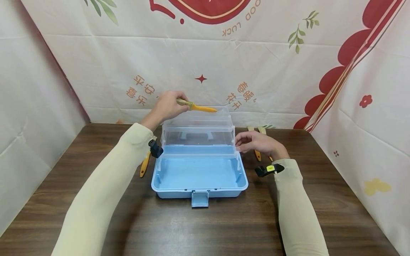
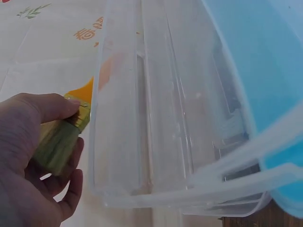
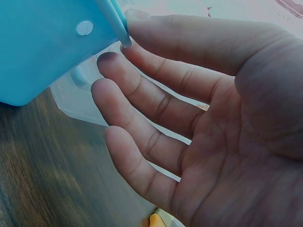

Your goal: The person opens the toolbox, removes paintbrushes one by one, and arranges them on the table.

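Note:
A light blue toolbox stands open on the table, its latch hanging at the front. Its clear plastic trays are raised at the back. My left hand pinches a paintbrush by its metal band and bristles, the orange handle pointing right over the uppermost tray. In the left wrist view, part of that handle shows blurred through the clear plastic. At the box's right rear corner, my right hand pinches the blue rim between thumb and forefinger; the other fingers are loosely bent beneath.
Another orange-handled paintbrush lies left of the box, partly behind my left sleeve. Two more paintbrushes lie to the right, one with its orange handle showing beside my right hand. A printed white cloth hangs behind the dark wooden table.

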The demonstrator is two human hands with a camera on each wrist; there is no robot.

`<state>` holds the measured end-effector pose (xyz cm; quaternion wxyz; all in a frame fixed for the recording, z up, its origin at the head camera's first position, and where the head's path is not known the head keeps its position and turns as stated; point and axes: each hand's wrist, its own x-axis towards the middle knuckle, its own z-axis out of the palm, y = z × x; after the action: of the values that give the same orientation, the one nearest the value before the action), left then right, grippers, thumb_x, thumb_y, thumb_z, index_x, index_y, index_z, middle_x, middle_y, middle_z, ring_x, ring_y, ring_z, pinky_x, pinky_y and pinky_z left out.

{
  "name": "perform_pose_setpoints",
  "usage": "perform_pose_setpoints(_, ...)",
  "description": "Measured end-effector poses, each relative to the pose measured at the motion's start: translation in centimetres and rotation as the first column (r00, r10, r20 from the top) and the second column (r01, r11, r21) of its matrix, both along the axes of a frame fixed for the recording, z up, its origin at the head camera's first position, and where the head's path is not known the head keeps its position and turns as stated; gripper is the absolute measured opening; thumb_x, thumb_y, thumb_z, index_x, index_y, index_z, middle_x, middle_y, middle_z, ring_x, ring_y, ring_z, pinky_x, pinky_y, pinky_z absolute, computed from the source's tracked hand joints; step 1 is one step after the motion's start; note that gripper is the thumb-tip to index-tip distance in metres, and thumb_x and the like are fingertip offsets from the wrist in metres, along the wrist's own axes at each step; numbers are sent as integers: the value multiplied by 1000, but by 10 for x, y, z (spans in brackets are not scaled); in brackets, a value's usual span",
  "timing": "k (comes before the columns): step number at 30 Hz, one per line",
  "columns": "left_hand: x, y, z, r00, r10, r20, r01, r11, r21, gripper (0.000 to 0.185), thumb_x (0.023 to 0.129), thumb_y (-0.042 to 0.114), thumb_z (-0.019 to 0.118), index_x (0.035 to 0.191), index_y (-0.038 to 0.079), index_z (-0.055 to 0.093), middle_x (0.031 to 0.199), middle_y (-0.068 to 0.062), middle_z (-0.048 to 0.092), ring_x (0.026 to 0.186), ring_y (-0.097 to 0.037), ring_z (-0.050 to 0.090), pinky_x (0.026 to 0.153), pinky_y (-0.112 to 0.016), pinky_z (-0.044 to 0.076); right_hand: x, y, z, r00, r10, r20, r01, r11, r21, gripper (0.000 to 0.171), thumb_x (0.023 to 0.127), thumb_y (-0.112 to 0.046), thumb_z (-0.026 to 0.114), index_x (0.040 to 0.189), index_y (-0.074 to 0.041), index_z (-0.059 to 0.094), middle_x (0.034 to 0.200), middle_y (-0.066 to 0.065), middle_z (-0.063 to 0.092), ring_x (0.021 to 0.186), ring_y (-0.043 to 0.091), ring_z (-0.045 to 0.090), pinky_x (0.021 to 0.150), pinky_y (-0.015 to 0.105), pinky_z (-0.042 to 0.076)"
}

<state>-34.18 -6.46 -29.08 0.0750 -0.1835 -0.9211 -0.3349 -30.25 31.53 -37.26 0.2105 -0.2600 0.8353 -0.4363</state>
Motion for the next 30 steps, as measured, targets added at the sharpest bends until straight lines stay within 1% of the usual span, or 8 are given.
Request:
perform_pose_setpoints(7,6,-8,-7,997,18,-75,-9,993,119,19,102,17,78,117,4,77,120,-15,77,111,-32,69,98,-48,60,0,0,0,1000,10,4,-10,1000,-11,27,104,-14,74,125,3,68,116,19,71,103,36,66,93,38,61)
perform_pose_setpoints(10,8,-10,-9,994,30,-101,-12,986,168,20,102,17,80,117,4,77,120,-15,77,111,-32,71,97,-48,61,0,0,-1,1000,5,8,-5,1000,-10,27,103,-13,74,125,3,69,116,18,71,103,36,67,93,38,61)
perform_pose_setpoints(13,12,-12,-10,993,43,-110,-18,976,218,21,101,17,81,117,5,77,122,-15,76,110,-31,73,96,-47,62,-1,0,-1,1000,3,12,-3,1000,-11,28,103,-13,74,125,3,69,116,19,72,103,36,67,93,38,61)
perform_pose_setpoints(15,16,-14,-10,992,59,-110,-30,968,250,22,101,19,82,118,5,77,122,-14,76,108,-31,73,94,-47,62,-1,0,-1,1000,3,15,-2,1000,-11,28,103,-13,75,125,3,69,116,19,72,103,36,67,93,39,61)
perform_pose_setpoints(19,27,-19,-9,991,90,-97,-56,950,308,26,100,24,84,118,8,78,123,-13,76,103,-30,71,86,-45,60,-3,0,-2,1000,13,23,-13,1000,-24,26,104,-9,73,125,5,68,115,17,72,102,33,68,92,39,61)
perform_pose_setpoints(22,34,-24,-10,993,91,-74,-58,930,364,27,98,24,86,119,9,78,125,-13,74,104,-31,70,82,-44,59,-3,0,-1,999,22,25,-21,999,-27,25,104,-7,72,125,6,68,114,16,72,103,34,68,91,38,61)
perform_pose_setpoints(25,40,-28,-12,994,87,-67,-53,912,406,32,98,23,86,125,8,76,128,-13,72,105,-31,68,81,-41,59,-3,1,-1,999,25,21,-25,999,-23,24,104,-7,71,124,5,68,114,16,72,104,37,67,91,37,61)
perform_pose_setpoints(30,51,-34,-15,995,80,-52,-46,884,465,43,99,22,85,136,7,69,121,-15,69,97,-28,66,74,-31,57,-3,1,-2,1000,25,18,-25,999,-22,23,104,-7,71,124,4,68,113,16,72,103,39,66,89,36,61)
